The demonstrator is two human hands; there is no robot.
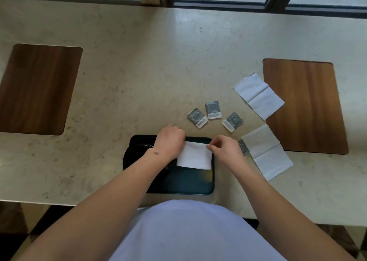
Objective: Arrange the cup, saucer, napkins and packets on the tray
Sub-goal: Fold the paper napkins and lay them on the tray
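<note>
A black tray (190,183) lies at the near edge of the stone counter. A white folded napkin (195,158) rests across its far right part. My left hand (170,140) pinches the napkin's far left corner, and my right hand (224,148) pinches its far right corner. A dark round saucer (135,153) sits at the tray's left side, partly under my left forearm. Three grey packets (213,109) lie on the counter beyond the tray. A fourth packet (243,147) peeks out beside my right hand. I cannot see a cup.
Two unfolded white napkins lie to the right: one (259,95) overlapping the right wooden inlay (305,105), one (267,151) nearer the tray. Another wooden inlay (37,88) sits at the left. A window frame (218,2) runs along the counter's far edge.
</note>
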